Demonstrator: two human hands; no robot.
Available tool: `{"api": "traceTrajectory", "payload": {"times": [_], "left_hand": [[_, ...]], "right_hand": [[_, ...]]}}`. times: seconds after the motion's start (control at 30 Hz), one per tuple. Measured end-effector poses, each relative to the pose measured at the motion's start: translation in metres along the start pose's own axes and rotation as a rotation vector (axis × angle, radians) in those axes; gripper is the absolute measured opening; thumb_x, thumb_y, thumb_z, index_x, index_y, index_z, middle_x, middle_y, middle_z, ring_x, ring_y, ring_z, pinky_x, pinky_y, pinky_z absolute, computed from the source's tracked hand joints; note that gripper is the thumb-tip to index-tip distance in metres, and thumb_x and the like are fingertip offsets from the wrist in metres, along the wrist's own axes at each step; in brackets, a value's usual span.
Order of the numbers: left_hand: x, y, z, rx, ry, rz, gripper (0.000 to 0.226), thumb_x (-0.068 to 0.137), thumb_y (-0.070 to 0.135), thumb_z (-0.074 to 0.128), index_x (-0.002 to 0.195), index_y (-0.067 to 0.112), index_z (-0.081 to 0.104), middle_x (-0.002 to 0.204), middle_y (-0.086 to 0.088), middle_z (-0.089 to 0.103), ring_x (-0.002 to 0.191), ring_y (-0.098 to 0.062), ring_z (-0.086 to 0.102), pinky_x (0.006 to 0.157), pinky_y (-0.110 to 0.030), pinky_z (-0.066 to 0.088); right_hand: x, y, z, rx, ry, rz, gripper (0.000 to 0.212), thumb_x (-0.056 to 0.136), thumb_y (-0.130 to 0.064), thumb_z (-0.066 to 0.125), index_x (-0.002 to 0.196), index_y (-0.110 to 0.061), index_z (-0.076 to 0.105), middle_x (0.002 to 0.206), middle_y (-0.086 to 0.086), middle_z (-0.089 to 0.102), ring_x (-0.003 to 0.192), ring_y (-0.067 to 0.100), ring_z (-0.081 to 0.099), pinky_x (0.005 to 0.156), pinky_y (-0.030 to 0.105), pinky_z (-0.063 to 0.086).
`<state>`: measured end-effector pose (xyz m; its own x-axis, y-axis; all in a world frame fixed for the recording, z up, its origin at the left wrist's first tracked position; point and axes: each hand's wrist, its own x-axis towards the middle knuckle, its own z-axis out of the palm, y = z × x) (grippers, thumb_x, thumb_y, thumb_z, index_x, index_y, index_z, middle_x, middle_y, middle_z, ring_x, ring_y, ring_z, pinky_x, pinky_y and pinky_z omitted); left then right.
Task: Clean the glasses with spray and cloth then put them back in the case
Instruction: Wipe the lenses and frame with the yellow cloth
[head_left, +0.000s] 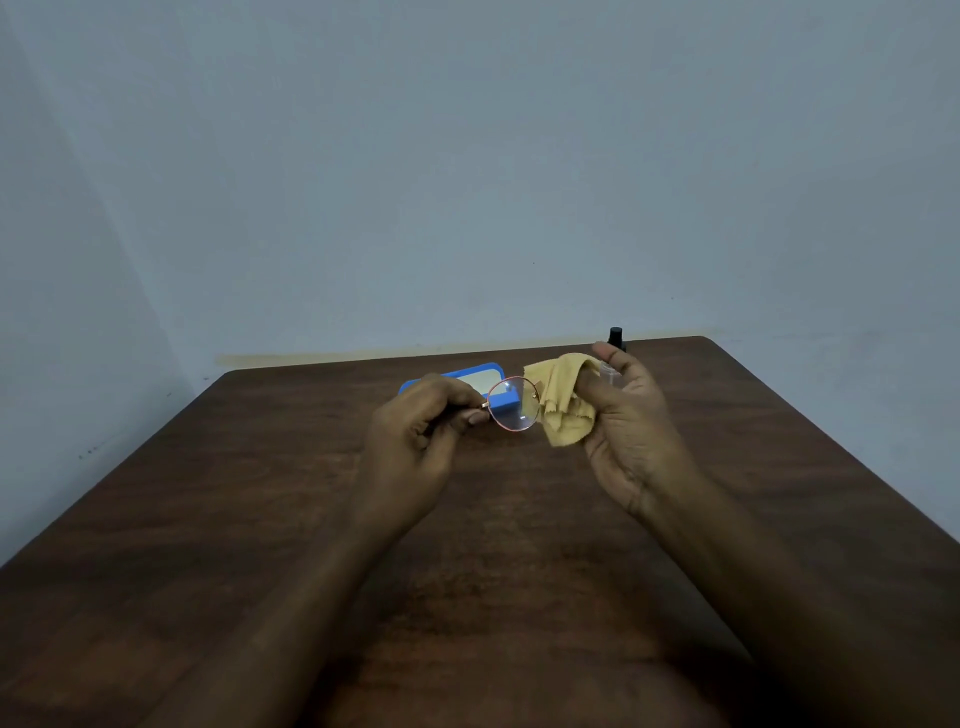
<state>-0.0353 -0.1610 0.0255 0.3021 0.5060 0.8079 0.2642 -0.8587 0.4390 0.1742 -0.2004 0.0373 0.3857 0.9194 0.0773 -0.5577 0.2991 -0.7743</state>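
My left hand (421, 415) pinches the thin-rimmed glasses (513, 404) at the left end of the frame and holds them above the table, one round lens facing me. My right hand (623, 410) grips a yellow cloth (563, 400), which hangs bunched just right of that lens and covers the other lens. Behind the glasses the blue case (457, 376) lies open on the table, its pale lining showing. The spray bottle (616, 338) with a black cap stands at the table's far edge, mostly hidden behind my right hand.
The dark wooden table (260, 493) reaches to a pale blue-grey wall (467, 156). Its far right corner is rounded. My two forearms cross the near half of the tabletop.
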Motion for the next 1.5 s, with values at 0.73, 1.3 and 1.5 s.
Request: {"api": "traceTrajectory", "payload": {"times": [0.73, 1.3, 1.5], "left_hand": [[0.0, -0.005, -0.004, 0.196, 0.084, -0.008, 0.017, 0.091, -0.009, 0.07, 0.094, 0.008, 0.071, 0.09, 0.009, 0.066, 0.084, 0.002, 0.06, 0.073, -0.011, 0.041], [-0.003, -0.002, -0.004, 0.239, -0.027, 0.199, 0.031, 0.082, -0.021, 0.066, 0.098, 0.004, 0.073, 0.1, -0.001, 0.072, 0.096, -0.01, 0.066, 0.086, -0.021, 0.05], [-0.002, -0.004, -0.004, 0.259, -0.003, 0.143, 0.035, 0.08, -0.025, 0.066, 0.096, 0.005, 0.072, 0.099, 0.001, 0.071, 0.094, -0.003, 0.062, 0.085, -0.013, 0.044]], "right_hand": [[-0.003, -0.004, 0.001, -0.003, -0.144, 0.04, 0.057, 0.091, 0.016, 0.059, 0.141, -0.01, 0.048, 0.1, 0.01, 0.073, 0.082, 0.019, 0.074, 0.065, 0.033, 0.064], [-0.006, 0.003, 0.005, -0.014, -0.106, -0.089, 0.09, 0.064, 0.002, 0.08, 0.143, -0.017, 0.043, 0.119, 0.012, 0.067, 0.08, 0.017, 0.076, 0.057, 0.034, 0.06], [-0.001, 0.004, 0.002, 0.186, -0.068, 0.04, 0.058, 0.09, 0.012, 0.06, 0.142, -0.012, 0.048, 0.118, 0.011, 0.069, 0.081, 0.017, 0.077, 0.061, 0.034, 0.062]]}}
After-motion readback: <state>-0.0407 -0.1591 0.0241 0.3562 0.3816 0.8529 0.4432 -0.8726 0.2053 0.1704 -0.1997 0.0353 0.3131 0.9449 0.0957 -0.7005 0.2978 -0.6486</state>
